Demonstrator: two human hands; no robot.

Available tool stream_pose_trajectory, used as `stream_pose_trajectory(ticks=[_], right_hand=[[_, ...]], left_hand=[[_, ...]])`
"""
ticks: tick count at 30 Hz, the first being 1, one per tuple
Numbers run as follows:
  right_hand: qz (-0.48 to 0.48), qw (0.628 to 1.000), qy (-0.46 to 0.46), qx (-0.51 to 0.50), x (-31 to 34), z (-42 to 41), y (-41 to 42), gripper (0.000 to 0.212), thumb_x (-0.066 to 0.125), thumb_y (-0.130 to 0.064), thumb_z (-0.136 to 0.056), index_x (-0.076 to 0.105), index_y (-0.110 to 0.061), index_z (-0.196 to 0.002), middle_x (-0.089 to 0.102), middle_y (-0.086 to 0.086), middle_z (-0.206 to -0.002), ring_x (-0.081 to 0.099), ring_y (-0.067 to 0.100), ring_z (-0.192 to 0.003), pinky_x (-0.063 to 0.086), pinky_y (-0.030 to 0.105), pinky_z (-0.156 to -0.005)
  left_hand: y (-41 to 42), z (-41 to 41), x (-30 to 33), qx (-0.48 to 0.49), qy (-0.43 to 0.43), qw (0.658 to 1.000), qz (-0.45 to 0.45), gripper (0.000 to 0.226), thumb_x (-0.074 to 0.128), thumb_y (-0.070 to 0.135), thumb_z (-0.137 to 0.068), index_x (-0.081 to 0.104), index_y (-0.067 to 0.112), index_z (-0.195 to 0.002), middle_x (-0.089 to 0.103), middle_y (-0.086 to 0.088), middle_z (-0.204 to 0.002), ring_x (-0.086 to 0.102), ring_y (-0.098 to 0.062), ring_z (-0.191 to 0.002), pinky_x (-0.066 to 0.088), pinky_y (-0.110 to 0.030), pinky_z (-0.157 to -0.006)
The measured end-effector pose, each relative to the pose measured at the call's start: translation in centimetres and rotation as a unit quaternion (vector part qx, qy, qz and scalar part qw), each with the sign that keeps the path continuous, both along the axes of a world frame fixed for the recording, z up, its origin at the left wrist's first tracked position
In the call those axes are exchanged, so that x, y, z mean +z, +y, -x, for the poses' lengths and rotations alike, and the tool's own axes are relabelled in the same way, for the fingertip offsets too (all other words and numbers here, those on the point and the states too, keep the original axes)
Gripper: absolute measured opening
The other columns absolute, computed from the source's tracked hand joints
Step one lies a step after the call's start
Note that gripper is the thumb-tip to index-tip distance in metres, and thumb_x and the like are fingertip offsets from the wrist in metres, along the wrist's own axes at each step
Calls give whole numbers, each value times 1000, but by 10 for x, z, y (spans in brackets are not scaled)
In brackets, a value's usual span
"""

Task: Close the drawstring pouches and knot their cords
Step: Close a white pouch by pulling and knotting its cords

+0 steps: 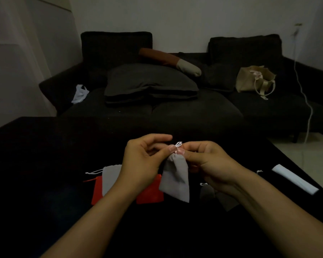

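A light grey drawstring pouch (175,180) hangs above the black table (45,164), its neck gathered tight. My left hand (144,159) and my right hand (207,161) both pinch its white cord (178,144) at the neck, thumbs nearly touching, with a small loop sticking up between them. Another grey pouch (111,175) with a loose white cord lies on the table to the left, over a red pouch (97,190). A second red pouch (150,195) lies under the held one. Dark grey pouches (207,192) lie under my right wrist.
A white folded strip (295,181) lies on the table at the right. Behind the table stands a dark sofa (194,112) with cushions, a beige tote bag (254,79) and a white cloth (80,94). A white cable (306,101) hangs down the right wall.
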State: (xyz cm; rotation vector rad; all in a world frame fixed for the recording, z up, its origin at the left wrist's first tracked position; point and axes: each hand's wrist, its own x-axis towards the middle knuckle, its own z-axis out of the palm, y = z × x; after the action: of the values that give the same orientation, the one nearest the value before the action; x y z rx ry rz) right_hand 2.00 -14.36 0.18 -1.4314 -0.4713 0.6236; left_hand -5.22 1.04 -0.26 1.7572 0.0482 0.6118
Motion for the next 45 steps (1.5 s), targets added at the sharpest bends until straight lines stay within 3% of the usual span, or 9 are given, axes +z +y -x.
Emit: stream_pose_trajectory(ticks=[8,14,18,21,23,27,31,36,45], right_hand=[[16,996,56,71,4,-3,-5,28,53,-22,-98,75,-10,-87,65,6,-81,53,9,-64,37,21,-57],[12,996,68,49,-2,-1,-4,26,53,-19,-97,75,-7,-87,62,10,-83,53,12,-66,36,25,-60],[30,992,117,34,1,-3,-2,44,61,-38,-90,69,0,-110,61,16,-101,56,26,-93,42,35,-81],[48,989,136,18,2,0,2,36,66,-41,-85,67,-9,-99,58,16,-97,52,28,-90,37,35,-77],[49,989,139,0,0,1,3,24,63,-30,-91,66,-9,-79,57,11,-79,51,21,-70,34,28,-63],[26,992,125,1,3,-1,0,22,58,-28,-95,62,-13,-79,52,0,-68,42,7,-56,24,22,-55],[27,996,54,-63,1,-7,0,30,62,-28,-94,67,-17,-66,57,-3,-61,46,7,-56,35,21,-55],[20,991,-48,-127,0,-9,-3,31,67,-23,-91,69,-17,-61,59,0,-64,49,7,-58,42,20,-57],[18,986,-75,-148,1,-6,0,22,67,-20,-91,72,-5,-75,63,8,-72,54,11,-62,46,20,-57]], left_hand=[[6,3,6,-30,-29,989,-142,20,72,3,-83,76,19,-96,76,8,-91,71,-1,-90,55,-16,-81],[11,-1,2,9,-134,923,-361,22,74,8,-83,76,16,-104,76,4,-97,65,2,-96,49,-8,-86],[14,-1,1,-14,-146,885,-442,19,69,14,-86,75,15,-104,76,1,-96,68,-2,-88,55,-16,-81],[9,1,-1,-42,-149,853,-499,27,56,22,-85,76,14,-101,76,-2,-95,72,-10,-85,59,-24,-77],[7,1,-2,-50,-146,846,-510,30,53,23,-84,76,14,-101,76,-3,-97,73,-12,-86,59,-24,-77],[8,0,-2,-37,-132,909,-393,20,58,17,-91,71,19,-106,73,4,-98,67,-1,-90,51,-10,-81],[-3,0,-5,-7,1,976,-217,11,50,14,-100,55,24,-98,64,6,-86,62,-3,-78,48,-15,-64],[-8,-3,-7,10,25,992,-121,10,47,18,-102,57,21,-99,64,3,-85,62,-3,-74,50,-16,-63],[-14,-10,-14,22,34,998,53,13,50,17,-102,59,22,-94,64,3,-77,60,-4,-67,46,-18,-55]])
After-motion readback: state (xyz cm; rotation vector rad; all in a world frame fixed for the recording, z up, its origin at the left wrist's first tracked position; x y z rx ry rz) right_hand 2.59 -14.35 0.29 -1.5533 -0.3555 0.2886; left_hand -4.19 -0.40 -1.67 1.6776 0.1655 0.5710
